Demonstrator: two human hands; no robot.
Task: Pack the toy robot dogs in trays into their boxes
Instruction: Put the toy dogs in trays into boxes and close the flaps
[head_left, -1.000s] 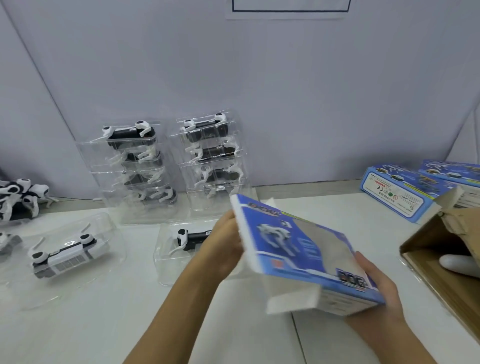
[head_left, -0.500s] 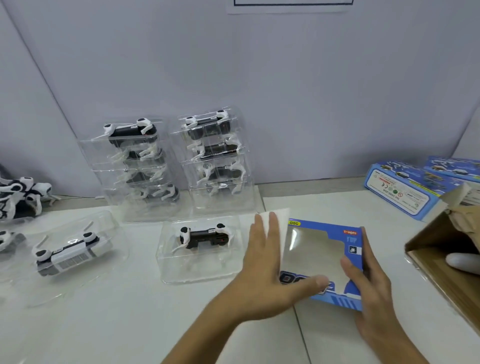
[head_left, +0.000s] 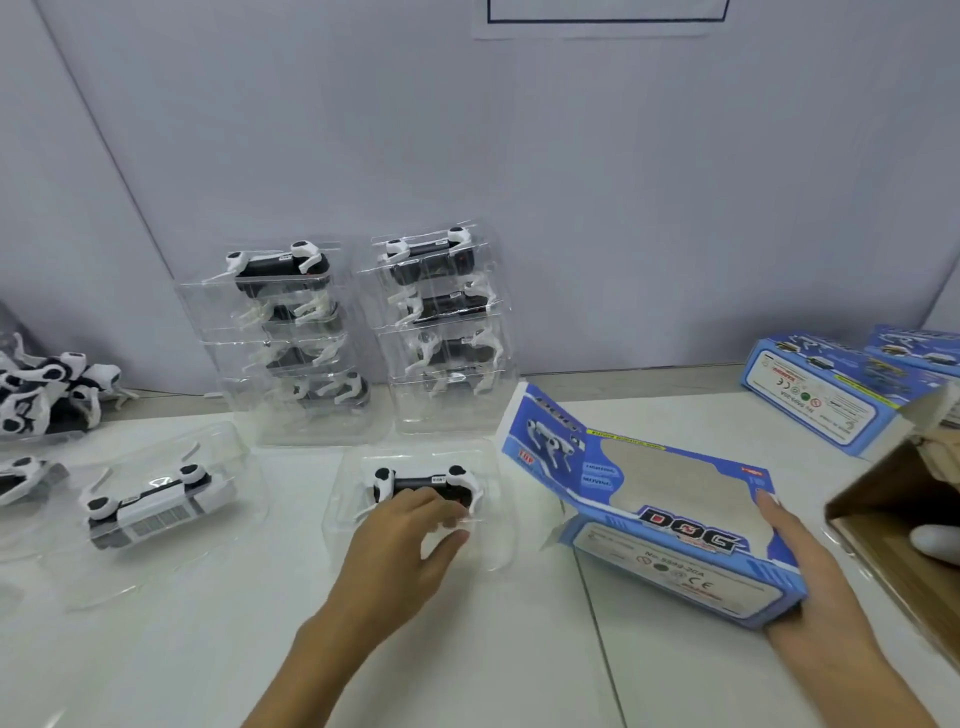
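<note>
A black-and-white toy robot dog (head_left: 423, 483) lies in a clear plastic tray (head_left: 498, 525) at the table's centre. My left hand (head_left: 410, 545) reaches over the tray's near side, with curled fingers closing on the dog and tray. To the right, a blue windowed box (head_left: 649, 499) marked DOG lies tilted, its open end facing left toward the tray. My right hand (head_left: 810, 577) grips the box's near right corner.
Two stacks of trayed dogs (head_left: 306, 343) (head_left: 441, 322) stand against the back wall. Another trayed dog (head_left: 148, 501) lies at left, loose dogs (head_left: 47, 384) at far left. Closed blue boxes (head_left: 826, 395) sit at back right. A brown carton (head_left: 904, 525) stands open at right.
My left hand left the box and moved left onto the trayed dog. The box, which lay flat under both hands, is now tilted up in my right hand.
</note>
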